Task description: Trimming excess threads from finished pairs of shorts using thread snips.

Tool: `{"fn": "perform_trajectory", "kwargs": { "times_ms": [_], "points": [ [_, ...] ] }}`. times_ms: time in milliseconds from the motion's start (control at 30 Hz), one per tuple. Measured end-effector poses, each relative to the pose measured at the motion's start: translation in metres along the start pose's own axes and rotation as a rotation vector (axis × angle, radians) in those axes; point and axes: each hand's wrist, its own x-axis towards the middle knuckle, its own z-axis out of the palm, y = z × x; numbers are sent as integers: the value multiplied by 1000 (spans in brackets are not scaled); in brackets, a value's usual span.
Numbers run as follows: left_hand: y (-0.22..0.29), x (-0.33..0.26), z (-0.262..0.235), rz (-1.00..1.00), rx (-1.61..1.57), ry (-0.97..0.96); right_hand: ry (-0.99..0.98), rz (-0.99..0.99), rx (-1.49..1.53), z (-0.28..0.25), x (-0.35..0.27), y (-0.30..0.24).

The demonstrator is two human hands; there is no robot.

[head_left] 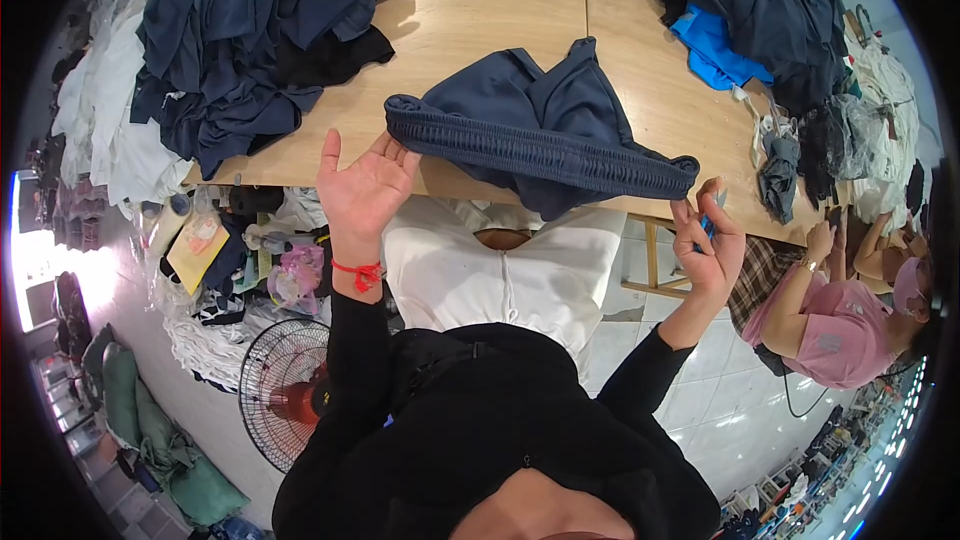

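Note:
A navy garment with a gathered elastic waistband point(540, 155), shorts or trousers by its look, lies at the table's near edge with the band toward me. My left hand point(368, 188) is open, palm up and thumb apart, its fingertips at the left end of the band. Close under the band's right end, my right hand point(715, 250) is curled round small blue-handled thread snips point(708, 224). Its fingertips are near or touching the band. Most of the snips is hidden by the fingers.
Dark garments are heaped on the wooden table point(480, 0): a navy pile point(240, 50) left, another pile point(760, 0) right with a blue cloth point(715, 48). A fan point(285, 390) stands at my left. A person in pink point(840, 325) sits at the right.

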Motion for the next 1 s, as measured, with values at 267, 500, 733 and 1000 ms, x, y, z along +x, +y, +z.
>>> {"fn": "perform_trajectory", "kwargs": {
  "times_ms": [267,500,733,1000],
  "points": [
    [-8,-5,7,40,339,239,3,-137,-246,9,-4,29],
    [-1,-11,3,-51,297,-102,-22,-222,-377,23,-11,43],
    [-3,-12,11,76,412,125,-7,-252,-406,30,-18,51],
    [-4,-13,11,126,441,153,36,-297,-420,41,-20,62]
  ]
}}
